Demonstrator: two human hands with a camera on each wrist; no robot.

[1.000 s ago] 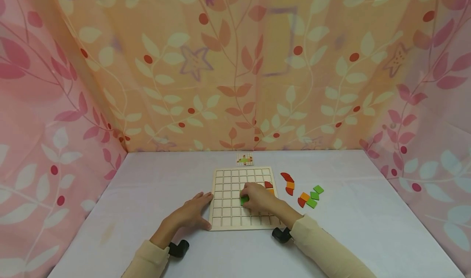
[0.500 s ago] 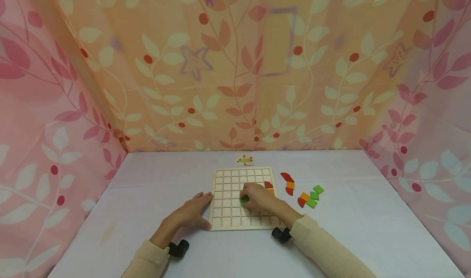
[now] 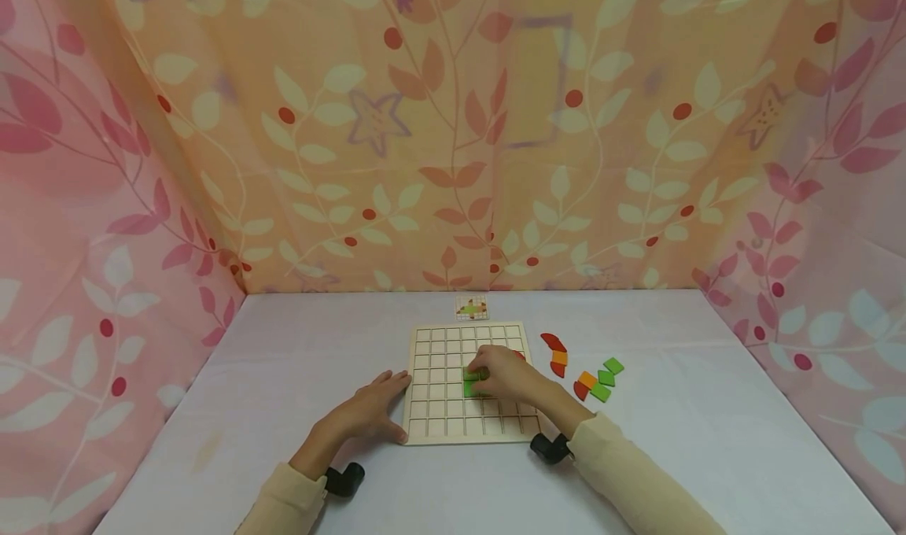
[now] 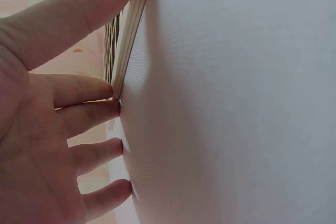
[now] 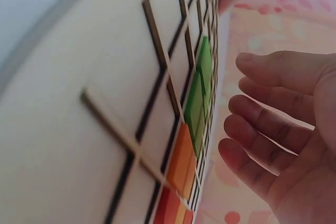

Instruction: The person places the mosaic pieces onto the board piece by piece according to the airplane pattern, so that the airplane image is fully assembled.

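Observation:
A pale wooden grid board lies on the white table. My left hand rests along its left side; in the left wrist view the straight thumb and fingertips touch the board's edge. Over the middle of the board is my right hand, just above green square tiles set in the grid. The right wrist view shows its fingers loosely bent, apart from the board and holding nothing. There, green tiles, an orange tile and a red piece sit in the grid. In the head view the hand hides most of them.
Right of the board lie loose red pieces, orange squares and several green tiles. A small pattern card lies behind the board. Flowered cloth walls enclose the table at the back and sides.
My right hand has lifted slightly and shifted right, baring more of the green tiles and covering the orange tile and part of the red piece. My left hand has stayed put.

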